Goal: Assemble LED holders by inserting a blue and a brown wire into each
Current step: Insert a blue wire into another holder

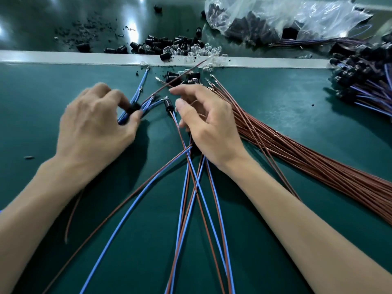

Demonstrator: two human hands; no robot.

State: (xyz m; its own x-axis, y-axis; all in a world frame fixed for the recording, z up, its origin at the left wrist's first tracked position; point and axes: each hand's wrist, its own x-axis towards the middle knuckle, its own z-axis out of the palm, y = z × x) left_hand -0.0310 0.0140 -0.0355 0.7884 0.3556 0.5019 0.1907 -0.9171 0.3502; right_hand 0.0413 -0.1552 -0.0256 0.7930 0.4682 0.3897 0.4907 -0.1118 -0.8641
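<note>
My left hand (95, 126) pinches a black LED holder (134, 108) between thumb and fingers, over a few blue wires (139, 90) whose metal tips point away from me. A thin brown wire (176, 78) runs up and right from that holder. My right hand (203, 124) hovers beside it with fingers loosely curled. Just left of its thumb lies another black holder (169, 103) with a blue and a brown wire trailing toward me. Under the right wrist several blue and brown wires (191, 198) cross on the mat. Whether the right fingers hold a wire is hidden.
A thick bundle of brown wires (307, 158) fans out at the right. Loose black holders and clear LEDs (182, 46) lie along a pale strip (63, 57). Finished holders with wires (364, 81) pile at far right, and a plastic bag of parts (275, 18) sits behind.
</note>
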